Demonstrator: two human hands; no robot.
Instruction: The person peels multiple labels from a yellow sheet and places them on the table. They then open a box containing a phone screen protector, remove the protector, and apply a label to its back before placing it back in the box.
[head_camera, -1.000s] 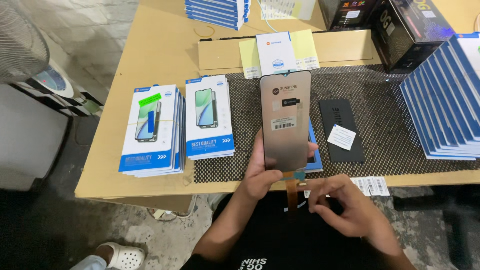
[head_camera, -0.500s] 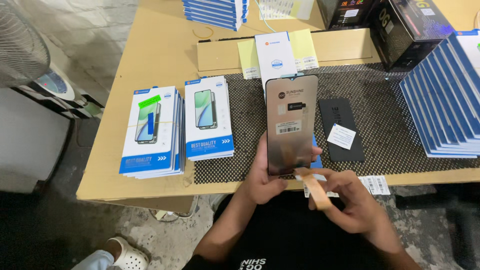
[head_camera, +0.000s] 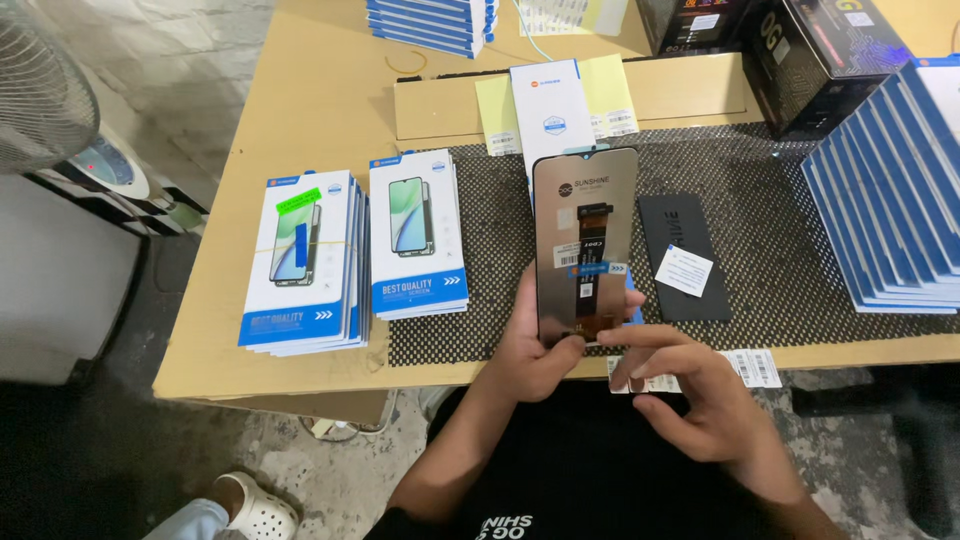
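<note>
Flex cable (head_camera: 592, 262) now folded against phone screen (head_camera: 585, 245); boxes (head_camera: 418, 235) left, black pouch (head_camera: 682, 257) right.

Two hands (head_camera: 540, 350) (head_camera: 700, 400), one phone screen panel (head_camera: 585, 245), two box stacks (head_camera: 305, 260) (head_camera: 418, 235), one black sleeve (head_camera: 680, 255), one fan (head_camera: 40, 90).

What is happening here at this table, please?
A person holds a phone display panel upright in the left hand, with its back side and flex cable facing the camera. The right hand rests at the panel's lower edge, fingers near the cable. Below them lies a black perforated mat on a wooden table. Two stacks of blue-and-white screen boxes stand to the left, a fanned row of similar boxes to the right, and a flat black pouch beside the panel.
</note>
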